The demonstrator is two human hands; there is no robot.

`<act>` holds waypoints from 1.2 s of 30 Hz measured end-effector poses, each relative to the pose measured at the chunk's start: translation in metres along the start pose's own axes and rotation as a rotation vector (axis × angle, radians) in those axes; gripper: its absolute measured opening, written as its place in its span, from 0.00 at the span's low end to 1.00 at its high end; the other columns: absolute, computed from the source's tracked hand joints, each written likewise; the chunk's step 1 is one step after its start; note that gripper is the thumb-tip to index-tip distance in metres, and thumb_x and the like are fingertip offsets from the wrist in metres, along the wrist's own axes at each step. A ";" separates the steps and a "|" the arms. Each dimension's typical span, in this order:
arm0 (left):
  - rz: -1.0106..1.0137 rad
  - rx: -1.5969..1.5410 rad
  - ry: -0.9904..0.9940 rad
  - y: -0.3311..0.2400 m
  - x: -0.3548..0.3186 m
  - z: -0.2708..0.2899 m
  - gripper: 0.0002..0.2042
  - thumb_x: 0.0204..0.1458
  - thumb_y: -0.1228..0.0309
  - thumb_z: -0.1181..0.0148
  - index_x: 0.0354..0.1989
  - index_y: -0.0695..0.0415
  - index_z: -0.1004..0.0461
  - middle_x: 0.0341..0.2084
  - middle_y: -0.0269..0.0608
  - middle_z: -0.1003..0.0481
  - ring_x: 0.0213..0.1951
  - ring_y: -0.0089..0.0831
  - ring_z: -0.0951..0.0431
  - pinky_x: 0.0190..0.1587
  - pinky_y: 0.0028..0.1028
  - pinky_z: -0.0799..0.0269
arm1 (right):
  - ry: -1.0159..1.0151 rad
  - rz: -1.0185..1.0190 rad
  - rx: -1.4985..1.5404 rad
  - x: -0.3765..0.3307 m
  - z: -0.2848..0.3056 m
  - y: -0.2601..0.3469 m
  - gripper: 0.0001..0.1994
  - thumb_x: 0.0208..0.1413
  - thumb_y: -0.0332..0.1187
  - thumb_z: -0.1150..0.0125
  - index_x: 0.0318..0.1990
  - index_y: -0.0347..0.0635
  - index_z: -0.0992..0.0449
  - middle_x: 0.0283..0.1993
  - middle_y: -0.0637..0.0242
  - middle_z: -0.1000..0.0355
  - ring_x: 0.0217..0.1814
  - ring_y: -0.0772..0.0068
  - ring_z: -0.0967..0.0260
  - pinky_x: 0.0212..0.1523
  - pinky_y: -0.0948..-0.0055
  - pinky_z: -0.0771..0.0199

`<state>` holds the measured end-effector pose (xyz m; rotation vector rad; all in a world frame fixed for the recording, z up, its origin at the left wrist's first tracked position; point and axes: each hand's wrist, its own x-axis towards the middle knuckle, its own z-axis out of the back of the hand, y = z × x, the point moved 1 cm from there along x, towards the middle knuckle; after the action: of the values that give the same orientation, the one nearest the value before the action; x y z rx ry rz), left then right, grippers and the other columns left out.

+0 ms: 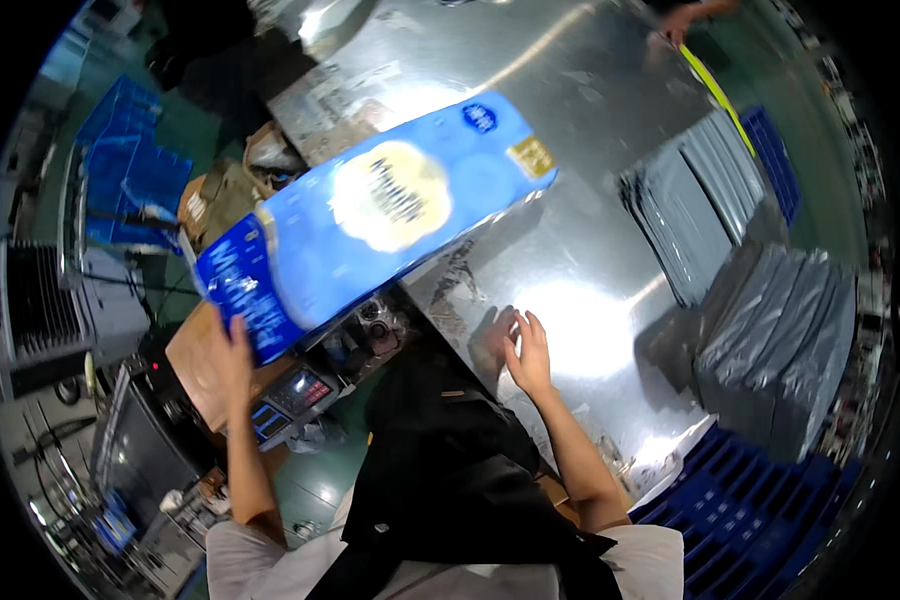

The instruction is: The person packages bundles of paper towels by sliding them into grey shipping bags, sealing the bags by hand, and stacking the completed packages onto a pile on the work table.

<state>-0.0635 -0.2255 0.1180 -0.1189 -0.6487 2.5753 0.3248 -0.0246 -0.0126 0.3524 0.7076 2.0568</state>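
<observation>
A large, long light-blue plastic-wrapped pack (320, 250) with a dark-blue end and a pale yellow round patch lies slantwise over the near left side of a metal table (570, 235). My left hand (232, 350) grips the dark-blue end at the lower left, its fingers on the wrap and its thumb side partly hidden. Over the tabletop, to the right of the pack and apart from it, my right hand (530, 355) has its fingers spread and holds nothing. Its reflection shows in the shiny metal.
Stacked grey plastic bags (695, 195) and a second grey pile (775, 345) stand on the right. Dark-blue plastic pallets (760, 520) are at the lower right. A weighing scale (295, 400) sits below the pack. Another person's hand (678, 22) touches a yellow strip (715, 85) at the far right.
</observation>
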 end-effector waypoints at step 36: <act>0.258 -1.265 1.297 -0.293 -0.098 -0.141 0.28 0.54 0.49 0.63 0.42 0.65 0.33 0.36 0.49 0.29 0.37 0.34 0.27 0.42 0.30 0.30 | -0.152 -0.497 1.186 -0.014 0.180 0.021 0.42 0.36 0.44 0.37 0.57 0.31 0.50 0.46 0.51 0.36 0.47 0.63 0.37 0.51 0.71 0.40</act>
<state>0.1760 0.0148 0.1274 -2.0468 -1.4948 1.2817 0.4080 0.0178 0.1438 0.8639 1.6714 0.9481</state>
